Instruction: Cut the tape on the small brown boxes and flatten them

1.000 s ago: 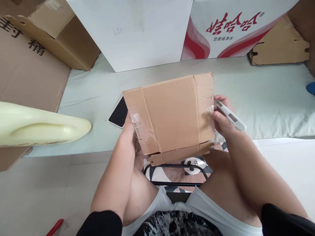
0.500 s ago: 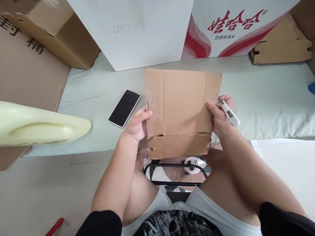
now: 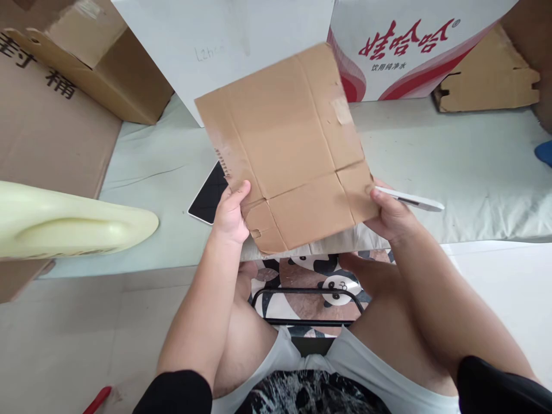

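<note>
A creased piece of cardboard (image 3: 284,138) is held up tilted in front of me, above the cloth-covered surface. My left hand (image 3: 233,215) grips its lower left edge, thumb on the near face. At the lower right corner my right hand (image 3: 390,213) pinches the cardboard and also keeps a white utility knife (image 3: 411,199), which points out to the right. Whether its blade is out I cannot tell. Partly behind the cardboard's left edge lies a phone (image 3: 209,195) with a dark screen.
Behind stand a white box (image 3: 172,46) and a white-and-red printed carton (image 3: 401,75). Brown cardboard boxes (image 3: 129,86) stand at the left, with a pale yellow smooth object (image 3: 86,221) before them. A folded carton (image 3: 487,86) and a blue object (image 3: 544,153) are at the right.
The cardboard has turned counter-clockwise and risen, now overlapping the white box and part of the phone. The utility knife has swung to point more rightward in my right hand.
</note>
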`<state>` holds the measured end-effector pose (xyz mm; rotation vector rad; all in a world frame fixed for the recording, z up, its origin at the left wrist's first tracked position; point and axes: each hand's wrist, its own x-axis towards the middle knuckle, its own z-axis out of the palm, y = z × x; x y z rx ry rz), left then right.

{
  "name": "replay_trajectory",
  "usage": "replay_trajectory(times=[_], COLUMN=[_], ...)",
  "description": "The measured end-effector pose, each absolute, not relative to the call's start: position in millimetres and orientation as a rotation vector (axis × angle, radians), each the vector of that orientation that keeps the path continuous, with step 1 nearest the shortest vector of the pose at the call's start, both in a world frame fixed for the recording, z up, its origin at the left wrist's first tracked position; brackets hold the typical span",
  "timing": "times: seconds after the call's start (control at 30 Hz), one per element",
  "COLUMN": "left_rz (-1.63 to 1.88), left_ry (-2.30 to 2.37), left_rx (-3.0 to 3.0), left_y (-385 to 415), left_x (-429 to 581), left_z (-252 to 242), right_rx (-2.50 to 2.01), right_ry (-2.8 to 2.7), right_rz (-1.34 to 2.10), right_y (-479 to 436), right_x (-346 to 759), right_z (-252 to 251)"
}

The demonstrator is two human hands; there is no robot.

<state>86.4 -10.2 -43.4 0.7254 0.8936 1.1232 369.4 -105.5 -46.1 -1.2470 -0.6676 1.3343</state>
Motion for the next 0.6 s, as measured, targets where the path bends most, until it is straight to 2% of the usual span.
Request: replay_trajectory(times=[0.13,0.33,0.5,0.6], left_rz=[1.191,1.041,0.955,0.924], left_ry=[0.827,0.769,0.767,0.764], left_rx=[0.681,0.738,0.620,0.594], left_y=[-11,-19,-19,-19], left_x=[94,113,111,103], left_z=[-48,-45,-39,-35], right_rx=[-1.147,-1.189,-1.235,-1.226], right_ry=[-0.655,-0.659,-0.570,-0.477], right_rz=[1.346,1.239,0.988,0.699], right_y=[-104,-111,-117,-131], right_x=[366,333,331,366], right_z=[-47,-52,-44,-24])
